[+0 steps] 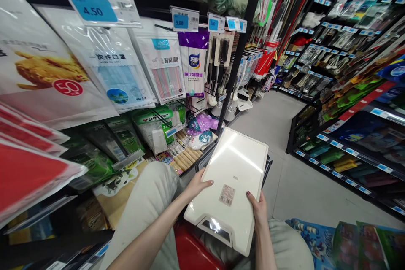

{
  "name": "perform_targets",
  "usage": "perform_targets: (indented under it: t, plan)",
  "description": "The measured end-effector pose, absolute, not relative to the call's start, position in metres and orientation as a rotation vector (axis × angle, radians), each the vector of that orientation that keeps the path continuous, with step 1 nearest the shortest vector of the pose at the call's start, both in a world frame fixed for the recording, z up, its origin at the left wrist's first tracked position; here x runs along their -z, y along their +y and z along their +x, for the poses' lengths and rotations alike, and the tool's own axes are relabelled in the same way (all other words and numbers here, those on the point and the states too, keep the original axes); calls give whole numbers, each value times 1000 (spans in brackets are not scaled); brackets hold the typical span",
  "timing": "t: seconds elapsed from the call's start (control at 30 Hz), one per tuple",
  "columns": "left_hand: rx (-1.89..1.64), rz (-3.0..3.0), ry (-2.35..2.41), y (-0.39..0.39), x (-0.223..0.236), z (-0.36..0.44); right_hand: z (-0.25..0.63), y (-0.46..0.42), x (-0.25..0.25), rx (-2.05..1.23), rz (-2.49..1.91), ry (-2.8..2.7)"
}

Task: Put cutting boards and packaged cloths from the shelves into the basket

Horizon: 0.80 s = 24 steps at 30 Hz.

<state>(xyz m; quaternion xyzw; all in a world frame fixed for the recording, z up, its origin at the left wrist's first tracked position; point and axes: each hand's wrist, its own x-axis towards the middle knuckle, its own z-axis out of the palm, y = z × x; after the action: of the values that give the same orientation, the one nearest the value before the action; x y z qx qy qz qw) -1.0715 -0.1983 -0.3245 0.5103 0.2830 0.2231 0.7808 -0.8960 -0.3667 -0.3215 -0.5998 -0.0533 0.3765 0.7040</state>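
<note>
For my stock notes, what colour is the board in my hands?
The board is glossy cream-white, seen best in the head view.

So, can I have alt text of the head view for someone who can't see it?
A person's left hand and right hand hold a white board by its sides, in front of bent knees. Packs of masks and straws hang under price tags on the left; shelves stand across a grey floor to the right.

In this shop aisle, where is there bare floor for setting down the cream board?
Bare grey floor shows beyond the cream board, between the left rack and the right shelves. It continues beside the right hand, down to the colourful packets at bottom right. Crowded: the left rack, full of hanging packs, near the left hand.
</note>
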Motion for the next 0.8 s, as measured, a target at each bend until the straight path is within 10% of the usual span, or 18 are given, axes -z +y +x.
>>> perform_targets:
  t: [0.8]
  plan:
    - [-485,1188,647,-198,329,-1071,-898,-366,319,-836,-1344,-140]
